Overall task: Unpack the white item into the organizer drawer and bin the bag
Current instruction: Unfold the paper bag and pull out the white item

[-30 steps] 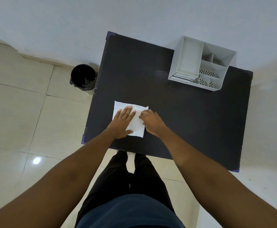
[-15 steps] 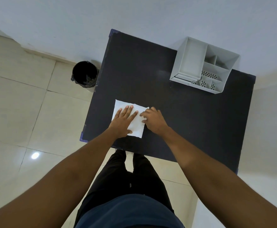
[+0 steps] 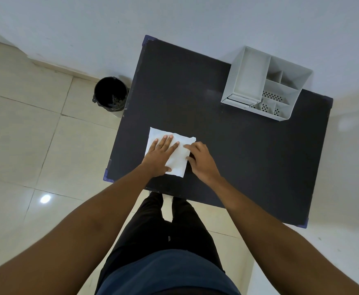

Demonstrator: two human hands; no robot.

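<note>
A flat white bag lies on the black table near its front left corner. My left hand presses flat on it, fingers spread. My right hand has its fingers curled at the bag's right edge, pinching it. What is inside the bag does not show. A white organizer with several compartments and a small drawer at its lower left front stands at the table's back right. A black bin stands on the floor left of the table.
A white wall runs behind the table. Beige floor tiles spread to the left. My legs in dark trousers stand at the table's front edge.
Both hands stay on the bag with almost no movement. The camera view has shifted slightly.
</note>
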